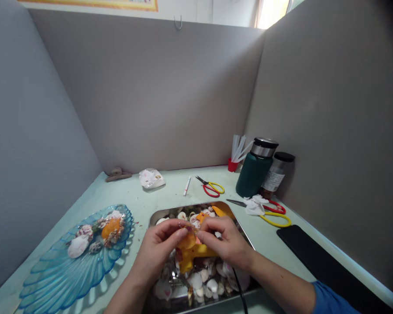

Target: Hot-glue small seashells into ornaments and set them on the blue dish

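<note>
Over the middle of the metal tray (201, 306), my left hand (159, 240) pinches an orange shell (187, 240) between thumb and fingers. My right hand (227, 240) is closed in a pinch at the shell's upper right edge; fine thread-like bits show between the fingertips, too small to name. Beneath the hands a yellow glue gun (201, 250) lies in the tray, partly hidden by my right hand. A black cord (239, 288) runs over the tray's front edge. White shells (196, 280) and other small shells fill much of the tray.
To the left, a blue shell-shaped dish (68, 281) holds several shells. Scissors (212, 188) and a white stick (187, 186) lie behind the tray. Another pair of scissors (277, 219), a green bottle (254, 172), a jar (277, 176) and a black phone-like slab (327, 266) are at right.
</note>
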